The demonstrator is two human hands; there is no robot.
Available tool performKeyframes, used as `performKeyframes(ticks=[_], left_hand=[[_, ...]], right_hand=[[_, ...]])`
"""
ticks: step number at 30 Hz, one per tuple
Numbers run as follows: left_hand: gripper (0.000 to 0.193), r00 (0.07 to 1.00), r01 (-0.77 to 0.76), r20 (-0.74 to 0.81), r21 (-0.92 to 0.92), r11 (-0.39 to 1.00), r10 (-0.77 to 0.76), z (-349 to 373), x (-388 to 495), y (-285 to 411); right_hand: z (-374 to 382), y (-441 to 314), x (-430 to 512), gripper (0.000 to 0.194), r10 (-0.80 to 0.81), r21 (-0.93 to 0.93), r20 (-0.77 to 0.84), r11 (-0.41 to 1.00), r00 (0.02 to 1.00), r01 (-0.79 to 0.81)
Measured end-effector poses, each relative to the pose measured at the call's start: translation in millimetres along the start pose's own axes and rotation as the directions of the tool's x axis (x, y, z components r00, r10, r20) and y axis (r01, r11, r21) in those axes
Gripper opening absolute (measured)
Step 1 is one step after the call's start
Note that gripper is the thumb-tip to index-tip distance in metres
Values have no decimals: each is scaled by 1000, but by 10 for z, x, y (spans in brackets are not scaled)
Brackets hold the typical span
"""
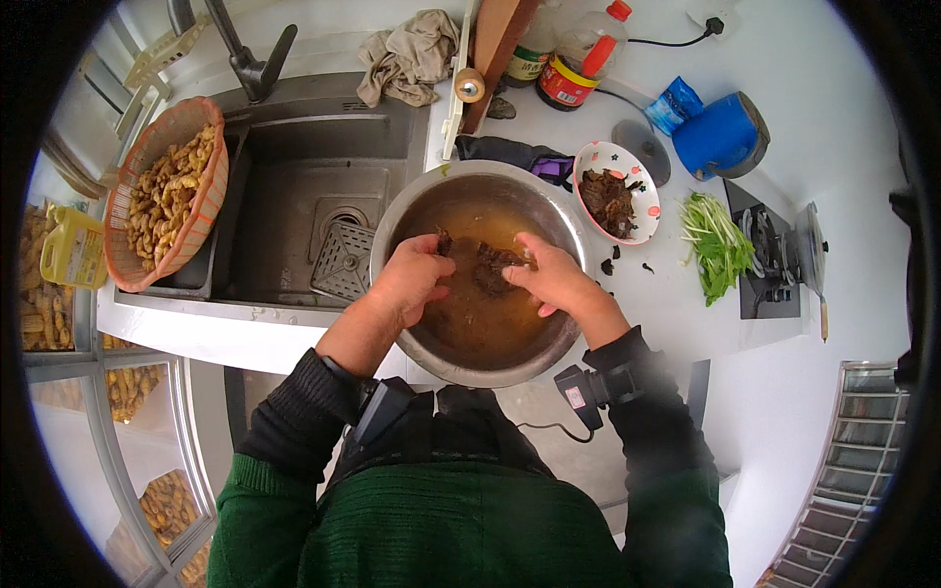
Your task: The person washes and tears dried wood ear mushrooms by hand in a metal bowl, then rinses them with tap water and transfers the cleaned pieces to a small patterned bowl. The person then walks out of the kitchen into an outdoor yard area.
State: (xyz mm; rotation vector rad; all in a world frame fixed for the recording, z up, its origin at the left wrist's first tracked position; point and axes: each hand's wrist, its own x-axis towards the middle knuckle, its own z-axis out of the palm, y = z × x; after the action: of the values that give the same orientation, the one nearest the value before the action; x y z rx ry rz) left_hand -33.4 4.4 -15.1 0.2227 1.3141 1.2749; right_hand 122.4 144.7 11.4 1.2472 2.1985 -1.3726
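A large steel basin [470, 375] holding brown, murky water stands on the counter before me. My left hand [415, 279] is over the basin's left side, its fingers closed on a small dark brown piece [444, 241] that looks like soaked dried vegetable. My right hand [555, 279] is in the basin's right side, thumb and fingers spread around a larger dark brown clump [494, 268] at the water's surface; whether it grips the clump is unclear. Right of the basin, a white patterned bowl [648, 197] contains more of the dark brown pieces.
At the left are a steel sink [294, 184] and a pink plastic basket [217, 140] of ginger-like roots. A crumpled cloth [412, 55] lies behind the sink. On the right are leafy greens [717, 246], a blue container [717, 136], large bottles [577, 66] and a stove [768, 257].
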Motion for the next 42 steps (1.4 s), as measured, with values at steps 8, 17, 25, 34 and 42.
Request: performKeyframes(ticks=[8, 17, 25, 34, 42], left_hand=[[20, 1000, 3, 21, 185, 983, -7, 65, 3, -46], [26, 993, 114, 26, -140, 983, -112, 123, 73, -156], [26, 974, 186, 214, -597, 780, -69, 207, 74, -114], [48, 978, 159, 207, -625, 764, -34, 288, -30, -21], [78, 843, 322, 536, -426, 845, -51, 228, -128, 9]], right_hand=[[302, -29, 182, 63, -321, -502, 133, 794, 938, 343], [80, -164, -42, 24, -402, -95, -13, 912, 916, 399], [178, -526, -373, 33, -542, -387, -90, 792, 835, 473], [380, -327, -305, 40, -766, -413, -195, 631, 612, 657], [241, -115, -168, 20, -601, -12, -240, 787, 762, 617]])
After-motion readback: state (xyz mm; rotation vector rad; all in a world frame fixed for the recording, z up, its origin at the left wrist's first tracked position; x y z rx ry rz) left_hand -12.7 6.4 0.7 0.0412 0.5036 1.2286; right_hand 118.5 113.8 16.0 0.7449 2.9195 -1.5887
